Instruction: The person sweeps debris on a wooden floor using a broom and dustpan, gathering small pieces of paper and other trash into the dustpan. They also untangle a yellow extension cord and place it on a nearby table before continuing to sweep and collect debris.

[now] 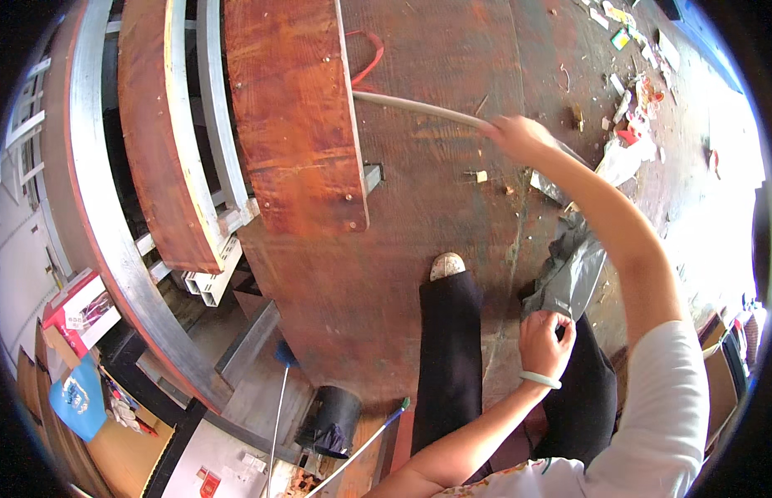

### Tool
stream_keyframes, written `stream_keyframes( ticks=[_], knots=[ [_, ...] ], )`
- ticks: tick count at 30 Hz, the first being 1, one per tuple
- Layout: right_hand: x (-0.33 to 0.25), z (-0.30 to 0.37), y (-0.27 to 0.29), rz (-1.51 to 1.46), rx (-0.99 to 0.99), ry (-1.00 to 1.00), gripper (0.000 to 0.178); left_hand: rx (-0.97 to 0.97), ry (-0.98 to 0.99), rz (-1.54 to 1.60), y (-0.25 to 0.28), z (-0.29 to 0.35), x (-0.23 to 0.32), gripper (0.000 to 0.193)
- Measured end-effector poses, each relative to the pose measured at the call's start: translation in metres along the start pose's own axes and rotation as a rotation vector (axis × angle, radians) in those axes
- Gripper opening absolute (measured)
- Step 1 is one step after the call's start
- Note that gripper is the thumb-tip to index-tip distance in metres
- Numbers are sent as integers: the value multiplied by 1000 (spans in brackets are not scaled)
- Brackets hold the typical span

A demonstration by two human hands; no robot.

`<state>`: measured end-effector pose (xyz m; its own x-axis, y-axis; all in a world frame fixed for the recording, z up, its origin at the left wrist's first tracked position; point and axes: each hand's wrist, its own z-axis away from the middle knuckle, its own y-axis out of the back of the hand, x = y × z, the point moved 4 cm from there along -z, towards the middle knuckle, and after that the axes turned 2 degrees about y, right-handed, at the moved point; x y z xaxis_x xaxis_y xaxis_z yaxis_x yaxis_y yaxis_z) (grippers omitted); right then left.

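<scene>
My left hand (546, 344), with a pale band at the wrist, is closed on the top of a grey plastic bag (571, 270). The bag hangs down in front of my right leg. Stretched out ahead, my right hand (523, 139) is wrapped round a long pale stick (423, 107). One end of the stick runs left to the edge of a reddish-brown wooden board (295, 116) and goes out of sight there. Its other end passes behind my right forearm, so I cannot make out what is on it.
Scraps of paper and plastic litter (639, 120) lie on the worn brown floor (436, 195) at the far right. Curved metal frames with boards (158, 141) stand on the left. Near my left are a black bin (332, 415), thin poles (361, 448) and a cardboard box (79, 315).
</scene>
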<state>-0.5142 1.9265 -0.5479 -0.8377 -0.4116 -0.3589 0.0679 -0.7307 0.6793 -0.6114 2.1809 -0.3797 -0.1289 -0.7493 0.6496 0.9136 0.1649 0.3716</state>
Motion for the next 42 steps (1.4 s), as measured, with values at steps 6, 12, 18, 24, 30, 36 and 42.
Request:
stream_keyframes(
  ticks=[6,12,18,24,30,36,42],
  knots=[
    [6,32,29,-69,-46,-131,51,50,-17,12,-3,1,-13,12],
    [286,317,31,-260,262,-464,31,105,-39,-35,0,12,-13,13],
    [238,443,78,-80,222,-617,31,38,-36,-20,-9,19,-14,13],
    [147,229,4,-175,175,-284,32,27,-58,1,-6,20,-9,12],
    [-15,30,-87,-221,-98,9,51,15,21,-5,4,23,-9,12],
    [-120,-36,-98,2,-186,234,54,80,54,-50,21,19,-19,11],
    [-39,-25,-41,219,-184,226,50,150,37,-11,19,17,-18,10]
  ],
)
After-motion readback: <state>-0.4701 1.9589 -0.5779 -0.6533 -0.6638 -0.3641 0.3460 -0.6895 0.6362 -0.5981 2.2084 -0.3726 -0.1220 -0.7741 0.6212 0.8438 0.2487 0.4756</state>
